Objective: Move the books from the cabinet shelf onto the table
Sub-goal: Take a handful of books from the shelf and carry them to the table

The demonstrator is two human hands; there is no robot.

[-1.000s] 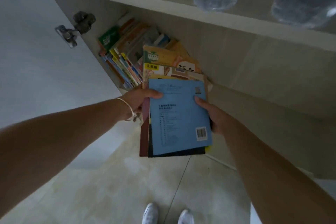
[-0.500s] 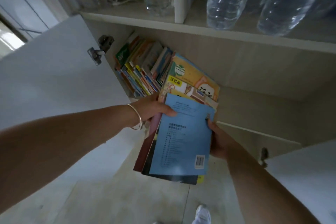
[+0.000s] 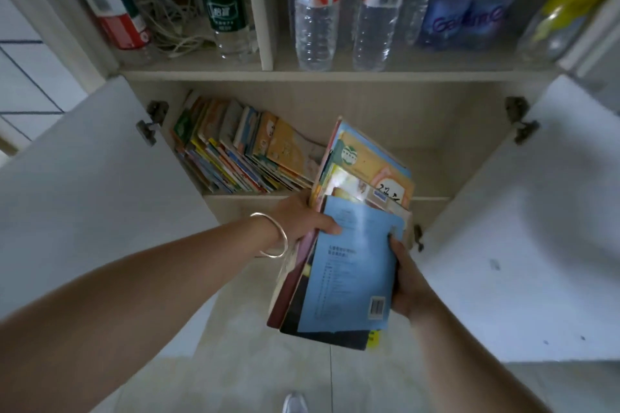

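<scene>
Head view, left to right. Left cabinet door (image 3: 100,184), flat white panel, swung open. Left hand (image 3: 298,221), silver bangle (image 3: 273,235) on the wrist, thumb curled over the top cover and fingers hidden beneath, gripping the left edge of the held stack of books (image 3: 349,245). Behind and left of these fingers, the remaining books (image 3: 241,151), thin, glossy and multicoloured, lean in a row on the lower cabinet shelf (image 3: 429,174) of pale wood-grain board. The held stack is fanned: a matte light-blue cover with barcode on top, yellow-orange illustrated covers projecting beyond it, dark red and black covers at the near edge; it is carried in the air before the shelf opening, above the tiled floor (image 3: 235,362). Right hand (image 3: 407,282), fingers curled round the stack's right edge, gripping it. Beyond both hands, clear ribbed plastic bottles (image 3: 315,10) stand on the upper shelf. Right cabinet door (image 3: 536,228), white, open. Compared with half a second before, the stack sits higher and further right, and more of the upper shelf is seen.
</scene>
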